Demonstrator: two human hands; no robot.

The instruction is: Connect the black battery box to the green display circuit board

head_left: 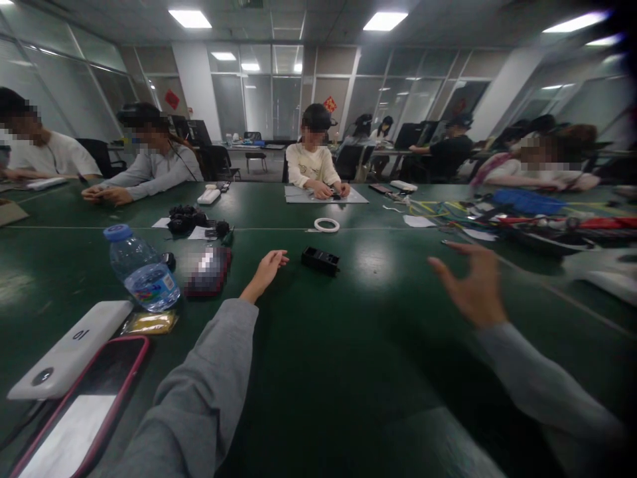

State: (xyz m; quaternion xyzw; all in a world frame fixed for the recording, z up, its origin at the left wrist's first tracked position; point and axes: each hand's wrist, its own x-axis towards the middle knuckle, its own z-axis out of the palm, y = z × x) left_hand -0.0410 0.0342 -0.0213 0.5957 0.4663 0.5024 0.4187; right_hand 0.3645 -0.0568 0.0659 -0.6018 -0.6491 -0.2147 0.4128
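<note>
A small black rectangular object with open recesses on top (321, 261) lies on the green table (318, 372). My left hand (267, 271) is just left of it, apart from it, fingers loosely stretched and nothing held. Farther right, my right hand (472, 282) hovers over the table, slightly blurred. Its thumb stands well away from the fingers, and it holds nothing. Beyond the black object lies a white ring-shaped roll (326, 226), which looks like tape.
At left are a water bottle (144, 272), a yellow packet (150, 322), a white device marked 01 (74, 348) and a red-edged phone (87, 405). Black gear (186, 220) lies beyond. Cables and tools (527, 209) crowd the far right. A person (312, 156) works opposite.
</note>
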